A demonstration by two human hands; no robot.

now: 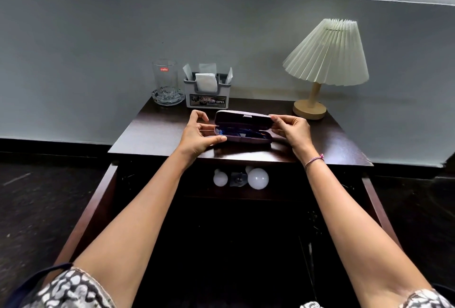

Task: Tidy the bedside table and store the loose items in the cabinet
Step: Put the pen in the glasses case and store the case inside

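Observation:
A dark purple glasses case (243,122) lies in the middle of the dark wooden bedside table (152,135), its lid half raised, with something blue showing inside. My left hand (199,133) grips its left end, thumb against the base. My right hand (291,128) holds the right end, fingers on the lid's edge. Below the tabletop the cabinet (98,199) stands with its doors swung out, and two white light bulbs (257,178) lie on its shelf with a small dark object between them.
A clear glass (165,79) stands on a glass ashtray (168,98) at the back left. Beside it is a white tissue holder (208,96). A pleated-shade lamp (326,54) on a wooden base stands at the back right, against the grey wall.

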